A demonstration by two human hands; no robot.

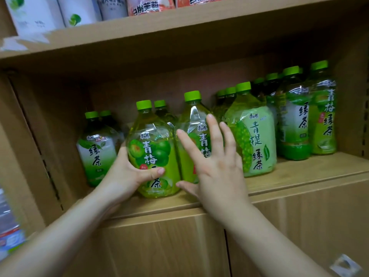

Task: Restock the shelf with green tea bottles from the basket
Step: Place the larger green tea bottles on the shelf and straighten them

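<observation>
A large green plum tea bottle point(153, 150) with a green cap stands at the front of the wooden shelf point(299, 172). My left hand point(127, 172) grips its lower left side, thumb across the label. A second plum tea bottle point(192, 124) stands right beside it. My right hand point(213, 162) is spread in front of that bottle, fingers apart, holding nothing. A pale green grape tea bottle point(253, 140) stands to the right. No basket is in view.
Smaller green tea bottles stand at the shelf's far left point(95, 148) and in rows at the right point(295, 116). The upper shelf board point(179, 33) carries white and orange packages. Closed cabinet doors point(159, 246) lie below the shelf.
</observation>
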